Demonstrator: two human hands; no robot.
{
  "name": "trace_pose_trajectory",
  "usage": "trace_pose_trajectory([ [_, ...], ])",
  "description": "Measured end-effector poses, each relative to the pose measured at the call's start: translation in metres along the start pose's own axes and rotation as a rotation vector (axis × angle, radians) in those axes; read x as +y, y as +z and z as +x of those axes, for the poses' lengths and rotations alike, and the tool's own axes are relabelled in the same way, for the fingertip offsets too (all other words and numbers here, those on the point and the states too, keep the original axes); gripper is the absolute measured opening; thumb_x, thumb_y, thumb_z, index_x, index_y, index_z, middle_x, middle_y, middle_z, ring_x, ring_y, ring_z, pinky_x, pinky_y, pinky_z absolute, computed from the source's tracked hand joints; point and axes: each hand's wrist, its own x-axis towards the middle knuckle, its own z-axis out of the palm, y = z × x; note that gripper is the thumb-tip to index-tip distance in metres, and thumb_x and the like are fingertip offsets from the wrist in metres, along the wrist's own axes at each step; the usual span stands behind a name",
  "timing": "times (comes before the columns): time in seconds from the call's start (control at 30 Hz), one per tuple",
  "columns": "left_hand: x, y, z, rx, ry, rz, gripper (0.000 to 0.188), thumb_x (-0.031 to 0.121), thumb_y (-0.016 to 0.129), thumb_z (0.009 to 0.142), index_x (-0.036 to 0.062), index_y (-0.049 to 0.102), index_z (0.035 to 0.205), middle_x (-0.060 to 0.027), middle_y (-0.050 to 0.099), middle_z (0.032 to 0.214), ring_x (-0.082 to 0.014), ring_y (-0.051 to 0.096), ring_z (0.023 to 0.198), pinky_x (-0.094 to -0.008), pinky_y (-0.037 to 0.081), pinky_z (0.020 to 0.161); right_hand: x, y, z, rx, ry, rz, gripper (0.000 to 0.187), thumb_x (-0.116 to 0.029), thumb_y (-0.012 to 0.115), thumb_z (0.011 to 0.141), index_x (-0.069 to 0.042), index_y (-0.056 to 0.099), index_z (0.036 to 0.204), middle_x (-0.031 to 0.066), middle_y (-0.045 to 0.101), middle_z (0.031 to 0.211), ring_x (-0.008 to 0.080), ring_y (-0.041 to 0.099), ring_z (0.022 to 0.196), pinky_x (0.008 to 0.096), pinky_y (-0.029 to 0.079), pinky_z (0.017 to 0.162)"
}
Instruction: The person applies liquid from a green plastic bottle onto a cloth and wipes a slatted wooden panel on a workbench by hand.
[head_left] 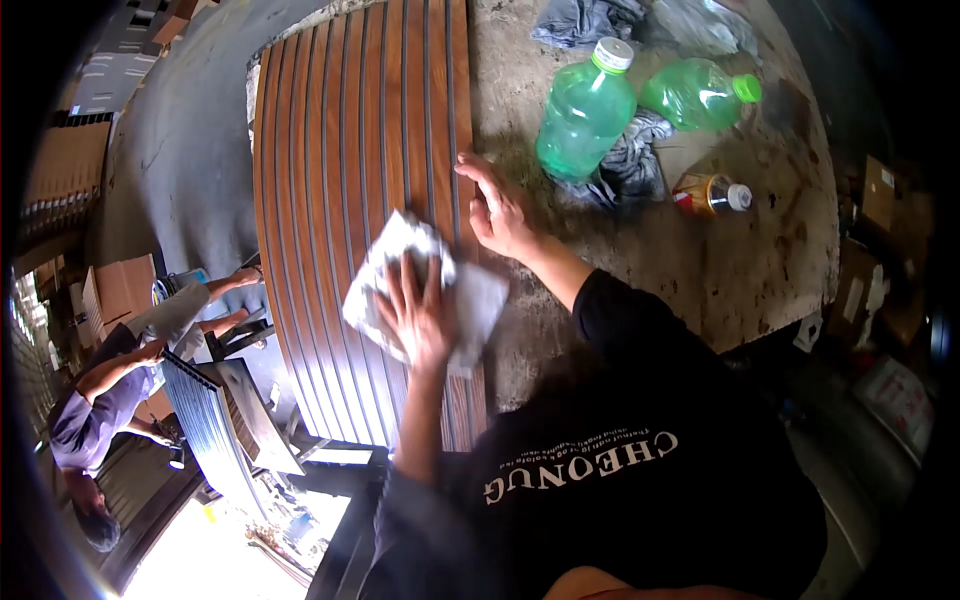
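A brown wood-grain panel (330,150) with dark lengthwise grooves lies on the table in front of me. Fingers spread flat, my left hand (420,315) presses a white cloth (385,255) against the panel near its right edge. The cloth bunches around the fingers, and a thinner part of it trails off to the right past the edge. Beside that edge is my right hand (500,215), holding nothing, with its index finger stretched toward the panel. Whether that fingertip touches the panel I cannot tell.
On the stained table (740,270) stand or lie a large green bottle (590,115), a second green bottle (695,95), a small bottle (710,194) and dark crumpled rags (635,165). At left, another person (100,410) holds a dark ribbed panel (205,425). Cardboard boxes (125,300) stand beyond.
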Motion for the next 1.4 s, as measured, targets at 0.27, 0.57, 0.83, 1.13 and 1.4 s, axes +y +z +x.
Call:
trace_pose_trajectory([
  [0.27, 0.001, -0.006, 0.024, 0.081, 0.07, -0.013, 0.046, 0.027, 0.05, 0.089, 0.0205, 0.05, 0.134, -0.014, 0.031, 0.148, -0.038, 0.02, 0.139, -0.0627, 0.009, 0.107, -0.01, -0.006, 0.006, 0.045, -0.007, 0.019, 0.06, 0.0, 0.055, 0.068, -0.008, 0.042, 0.127, 0.0132, 0.05, 0.13, 0.0306, 0.057, 0.103, 0.0391, 0.048, 0.085],
  [0.57, -0.021, -0.002, -0.045, 0.022, 0.069, -0.123, 0.042, 0.022, 0.047, 0.086, 0.0212, 0.057, 0.127, -0.0091, 0.038, 0.146, -0.035, 0.026, 0.138, -0.0614, 0.007, 0.11, -0.037, -0.072, -0.01, 0.462, -0.061, 0.12, 0.055, -0.014, 0.062, 0.08, -0.002, 0.038, 0.129, 0.0188, 0.041, 0.133, 0.0314, 0.038, 0.126, 0.0434, 0.032, 0.105],
  [0.83, -0.098, -0.072, -0.159, 0.293, -0.715, -2.099, 0.052, 0.038, 0.039, 0.095, 0.0007, 0.041, 0.132, -0.0171, 0.051, 0.127, -0.0307, 0.051, 0.115, -0.0447, 0.037, 0.103, 0.013, -0.116, 0.051, 0.389, 0.209, 0.659, 0.103, -0.021, 0.084, 0.066, -0.005, 0.015, 0.141, 0.018, 0.037, 0.132, 0.026, 0.043, 0.12, 0.04, 0.037, 0.101],
  [1.13, -0.023, -0.019, -0.104, 0.655, -0.375, -1.021, 0.053, 0.024, 0.051, 0.093, 0.0012, 0.034, 0.138, -0.0154, 0.042, 0.135, -0.0264, 0.042, 0.125, -0.036, 0.036, 0.106, -0.012, -0.128, 0.038, 0.058, 0.198, 0.535, 0.093, -0.022, 0.083, 0.063, -0.009, 0.027, 0.137, 0.0158, 0.046, 0.124, 0.0275, 0.049, 0.116, 0.0432, 0.045, 0.097],
  [1.4, -0.004, 0.002, -0.011, 0.447, -0.228, -1.222, 0.043, 0.012, 0.059, 0.088, 0.0013, 0.045, 0.128, -0.0124, 0.055, 0.119, -0.0218, 0.053, 0.107, -0.0357, 0.044, 0.096, -0.097, -0.129, 0.018, -1.038, 0.226, -0.054, 0.093, -0.039, 0.079, 0.06, -0.008, 0.035, 0.135, 0.0206, 0.062, 0.11, 0.0339, 0.063, 0.094, 0.0432, 0.052, 0.083],
])
